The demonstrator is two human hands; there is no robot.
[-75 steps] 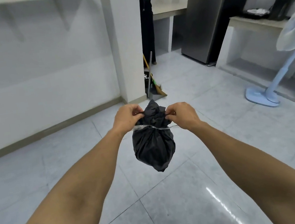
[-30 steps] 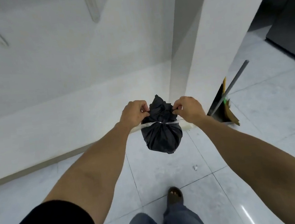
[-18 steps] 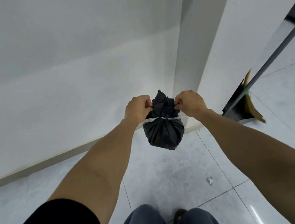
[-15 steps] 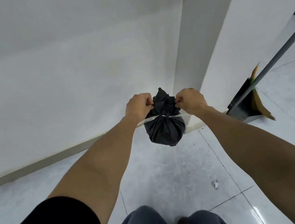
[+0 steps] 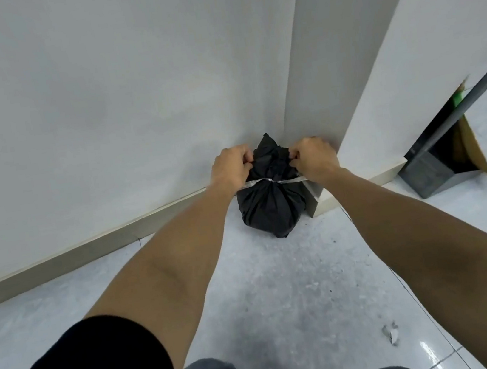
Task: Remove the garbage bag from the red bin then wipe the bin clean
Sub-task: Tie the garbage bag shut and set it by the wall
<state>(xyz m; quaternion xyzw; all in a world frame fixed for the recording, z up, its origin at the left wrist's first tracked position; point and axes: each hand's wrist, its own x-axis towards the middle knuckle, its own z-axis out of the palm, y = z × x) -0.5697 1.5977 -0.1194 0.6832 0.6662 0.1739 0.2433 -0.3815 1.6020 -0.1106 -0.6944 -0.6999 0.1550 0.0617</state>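
Observation:
A small black garbage bag (image 5: 270, 208), tied at the top with a pale drawstring, hangs low in the corner where the white wall meets the pillar. Its bottom is at or just above the floor. My left hand (image 5: 232, 167) pinches the bag's gathered top from the left. My right hand (image 5: 313, 158) pinches it from the right. Both hold the drawstring taut across the bag's neck. The red bin is not in view.
A white wall with a beige baseboard (image 5: 88, 246) runs along the left. The white pillar (image 5: 362, 80) stands to the right of the bag. A grey dustpan (image 5: 439, 163) with a long handle and a broom lean behind it. A paper scrap (image 5: 391, 332) lies on the floor tiles.
I have walked toward the wall corner and lowered the bag down near the floor beside the pillar. Both hands have kept their grip on the bag's top.

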